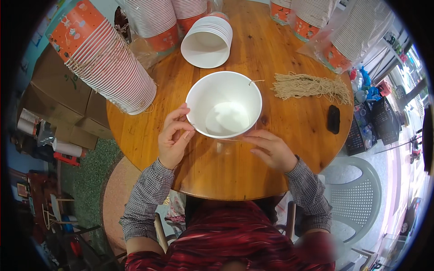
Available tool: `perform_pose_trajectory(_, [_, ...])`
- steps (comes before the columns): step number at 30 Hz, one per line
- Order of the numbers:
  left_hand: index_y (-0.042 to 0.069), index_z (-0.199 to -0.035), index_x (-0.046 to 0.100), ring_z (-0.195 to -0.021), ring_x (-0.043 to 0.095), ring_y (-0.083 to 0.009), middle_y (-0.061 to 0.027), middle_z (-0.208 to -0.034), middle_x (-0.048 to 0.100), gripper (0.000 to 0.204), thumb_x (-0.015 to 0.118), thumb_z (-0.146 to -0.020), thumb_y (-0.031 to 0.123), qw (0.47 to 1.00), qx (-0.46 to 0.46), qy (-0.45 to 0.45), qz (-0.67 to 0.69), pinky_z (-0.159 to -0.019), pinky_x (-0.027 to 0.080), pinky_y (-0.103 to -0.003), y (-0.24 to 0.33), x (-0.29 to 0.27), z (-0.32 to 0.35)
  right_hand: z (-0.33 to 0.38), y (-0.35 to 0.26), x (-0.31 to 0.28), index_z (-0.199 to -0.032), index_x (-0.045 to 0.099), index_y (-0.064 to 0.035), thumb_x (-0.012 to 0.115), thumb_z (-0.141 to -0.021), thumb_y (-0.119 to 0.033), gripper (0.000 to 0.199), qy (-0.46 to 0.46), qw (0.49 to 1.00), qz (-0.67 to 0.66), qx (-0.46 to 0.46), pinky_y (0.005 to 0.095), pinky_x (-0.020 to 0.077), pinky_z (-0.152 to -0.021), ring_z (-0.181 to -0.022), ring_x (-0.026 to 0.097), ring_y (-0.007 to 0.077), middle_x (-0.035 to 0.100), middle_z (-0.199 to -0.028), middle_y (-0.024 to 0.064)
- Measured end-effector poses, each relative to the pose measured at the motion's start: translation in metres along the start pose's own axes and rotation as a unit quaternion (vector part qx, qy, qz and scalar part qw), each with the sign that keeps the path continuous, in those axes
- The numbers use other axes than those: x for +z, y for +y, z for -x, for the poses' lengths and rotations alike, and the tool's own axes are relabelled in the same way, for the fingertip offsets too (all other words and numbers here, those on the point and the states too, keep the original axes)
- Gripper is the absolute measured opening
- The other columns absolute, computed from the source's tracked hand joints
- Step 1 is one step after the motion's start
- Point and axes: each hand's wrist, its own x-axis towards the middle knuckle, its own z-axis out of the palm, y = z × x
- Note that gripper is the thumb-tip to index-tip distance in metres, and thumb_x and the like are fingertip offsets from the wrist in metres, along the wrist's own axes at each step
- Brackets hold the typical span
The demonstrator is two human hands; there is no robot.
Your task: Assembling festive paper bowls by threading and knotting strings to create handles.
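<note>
1. Now mind the white paper bucket (224, 97) first: mouth up, between both hands over the tabletop (217, 176); cannot tell resting from slightly lifted.
2. With left hand (174, 135), hold the bucket's near-left rim, thumb and forefinger narrow in a pinch; press lightly, to spare a thin wall likely to buckle.
3. With right hand (269, 147), support the bucket's near-right side at the rim, fingers loosely curled; cannot tell a true grip there from a mere touch.
4. Match pressure from both sides of the bucket, probably best for a round mouth and a level rim.
5. Watch the short twine end (257, 81) at the bucket's far-right rim; in any turning, go gently, without snagging or tugging that strand.
6. At the bucket's near rim, use fingertips only; cannot make out any strand under the left thumb.
7. Mind elbow room around the twine bundle (312, 88) right of the bucket, the nested buckets (210, 45) beyond, and the tall stack (108, 58) to the left.
</note>
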Motion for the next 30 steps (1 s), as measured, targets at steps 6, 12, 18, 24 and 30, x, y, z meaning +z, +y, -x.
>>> perform_pose_trajectory(6, [0.003, -0.095, 0.058, -0.101, 0.052, -0.0137, -0.0098, -0.127, 0.047, 0.007, 0.060, -0.089, 0.000, 0.979, -0.137, 0.098, 0.118, -0.091, 0.043, -0.029, -0.043, -0.007, 0.031, -0.001, -0.004, 0.009, -0.122, 0.058, -0.0050, 0.063, -0.084, -0.008, 0.039, -0.007, 0.999, 0.039, 0.024, 0.0351, 0.0495, -0.091, -0.109, 0.057, 0.0284, 0.055, -0.119, 0.0122])
perform_pose_trajectory(12, [-0.002, -0.100, 0.054, -0.101, 0.054, -0.0210, -0.0118, -0.108, 0.056, 0.013, 0.054, -0.088, -0.003, 0.967, -0.042, 0.222, -0.121, -0.089, 0.044, -0.030, 0.005, 0.006, 0.040, -0.005, -0.008, 0.019, -0.123, 0.057, -0.0038, 0.063, -0.083, -0.010, 0.040, 0.002, 0.993, 0.118, -0.026, 0.0369, 0.0501, -0.089, -0.108, 0.056, 0.0284, 0.051, -0.122, 0.0127])
perform_pose_trajectory(18, [0.001, -0.116, 0.057, -0.103, 0.055, -0.0342, -0.0155, -0.108, 0.058, 0.040, 0.068, -0.077, 0.006, 0.936, 0.130, -0.015, -0.328, -0.090, 0.044, -0.044, 0.071, 0.059, -0.005, -0.012, -0.009, 0.038, -0.123, 0.055, -0.0053, 0.066, -0.081, -0.012, 0.044, -0.016, 0.980, 0.196, -0.020, 0.0382, 0.0500, -0.088, -0.109, 0.055, 0.0303, 0.049, -0.124, 0.0147])
perform_pose_trajectory(24, [0.007, -0.099, 0.065, -0.092, 0.053, -0.0296, -0.0089, -0.098, 0.056, 0.028, 0.072, -0.072, 0.003, 0.905, 0.148, 0.003, -0.398, -0.085, 0.043, -0.041, 0.017, 0.033, -0.029, -0.017, -0.017, 0.040, -0.121, 0.057, -0.0071, 0.068, -0.079, -0.012, 0.044, 0.018, 0.974, 0.184, -0.135, 0.0384, 0.0521, -0.083, -0.103, 0.059, 0.0323, 0.049, -0.127, 0.0163])
perform_pose_trajectory(30, [0.000, -0.089, 0.066, -0.073, 0.054, -0.0163, -0.0048, -0.086, 0.056, 0.012, 0.071, -0.078, 0.003, 0.932, 0.067, 0.109, -0.338, -0.064, 0.043, -0.028, 0.074, -0.042, -0.079, -0.024, 0.001, 0.029, -0.112, 0.062, -0.0036, 0.062, -0.087, -0.010, 0.026, 0.098, 0.988, 0.110, -0.045, 0.0357, 0.0543, -0.077, -0.096, 0.062, 0.0272, 0.058, -0.114, 0.0109])
